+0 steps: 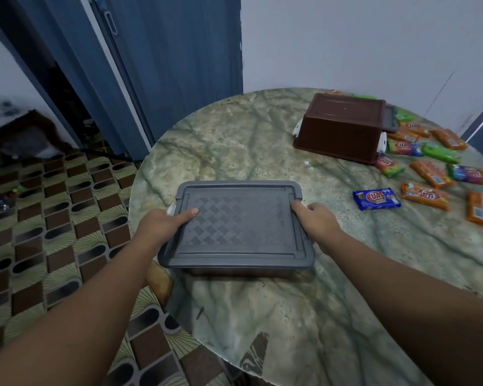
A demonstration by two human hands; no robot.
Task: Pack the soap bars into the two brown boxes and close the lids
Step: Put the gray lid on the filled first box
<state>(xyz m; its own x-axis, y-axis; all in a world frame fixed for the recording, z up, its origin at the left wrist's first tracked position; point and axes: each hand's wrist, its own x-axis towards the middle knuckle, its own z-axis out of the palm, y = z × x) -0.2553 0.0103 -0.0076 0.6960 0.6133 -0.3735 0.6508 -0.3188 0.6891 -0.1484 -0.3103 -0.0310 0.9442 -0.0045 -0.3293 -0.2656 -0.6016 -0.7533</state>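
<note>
Green-veined round marble table (234,140) filled the view, set against a pale wall and a blue folding door (156,65), patterned brown-and-cream floor (53,218) off to the left. Front and centre sat the near brown plastic box (234,270), its grey woven-pattern lid (237,224) on top. Left hand (165,224) gripped the lid's left edge, thumb laid flat across the top; right hand (318,221) clasped the right edge, fingers curled over the rim. Far right, the second brown box (343,125) lay upside down, its own grey lid (390,118) behind it. Wrapped soap bars (432,174), orange, green and one blue, lay scattered loose on the table beside it.
</note>
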